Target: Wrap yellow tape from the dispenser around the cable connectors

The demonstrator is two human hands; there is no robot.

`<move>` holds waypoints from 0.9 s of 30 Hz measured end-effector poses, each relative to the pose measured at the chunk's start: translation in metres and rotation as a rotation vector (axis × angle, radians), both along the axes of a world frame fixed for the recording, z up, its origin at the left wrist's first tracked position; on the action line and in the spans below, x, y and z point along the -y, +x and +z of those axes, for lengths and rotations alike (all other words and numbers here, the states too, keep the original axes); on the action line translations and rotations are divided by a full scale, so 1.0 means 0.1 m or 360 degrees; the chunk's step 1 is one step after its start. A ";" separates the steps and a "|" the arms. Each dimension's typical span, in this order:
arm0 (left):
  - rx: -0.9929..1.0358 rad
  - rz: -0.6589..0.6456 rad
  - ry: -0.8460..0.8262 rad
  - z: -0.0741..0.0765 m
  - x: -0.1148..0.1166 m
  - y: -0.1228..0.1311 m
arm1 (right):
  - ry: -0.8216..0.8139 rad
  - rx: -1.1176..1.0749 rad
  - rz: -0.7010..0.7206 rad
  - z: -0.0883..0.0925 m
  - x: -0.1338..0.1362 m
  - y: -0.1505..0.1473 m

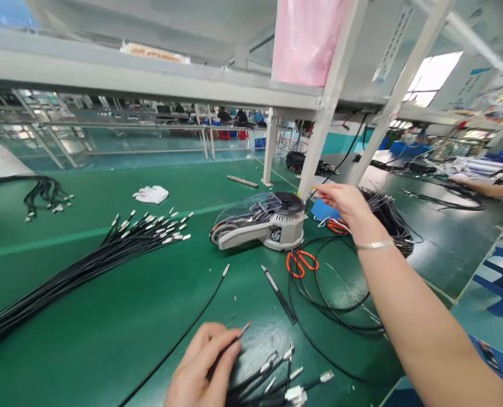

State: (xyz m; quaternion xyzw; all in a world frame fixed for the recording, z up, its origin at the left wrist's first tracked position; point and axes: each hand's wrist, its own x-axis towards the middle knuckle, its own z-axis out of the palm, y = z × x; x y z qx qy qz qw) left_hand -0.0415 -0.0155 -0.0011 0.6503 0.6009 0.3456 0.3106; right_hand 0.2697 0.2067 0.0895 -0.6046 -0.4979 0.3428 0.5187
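My left hand [209,359] is closed in a pinch near the front edge, on a thin black cable [245,329] whose tip shows a bit of red. Just right of it lie several black cables with silver connectors [291,373]. Reaching out to the far right, my right hand [340,200] has its fingertips pressed together beside an automatic tape dispenser [283,229]; what they hold, if anything, is too small to make out. A black pen-like knife [279,294] and orange-handled scissors [302,263] lie between my hands. One single cable [175,342] runs along the green mat.
A large bundle of black cables [85,265] spreads across the left, with a white glove [151,194] behind it. Coiled cable [340,308] lies at the right. White posts [331,102] rise behind the dispenser. Another person's arm [489,186] is at the far right.
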 end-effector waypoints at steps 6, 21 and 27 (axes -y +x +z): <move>0.0090 0.0195 0.0004 0.18 0.08 0.15 | -0.0235 -0.0679 0.0518 -0.71 1.94 -0.97; 0.0500 0.0252 0.0060 0.19 0.17 0.24 | 0.0019 -0.1077 0.0555 -1.03 2.65 -1.67; 0.0433 0.0303 0.0304 0.12 0.20 0.26 | 0.0075 -0.1077 0.0519 -1.03 2.71 -1.74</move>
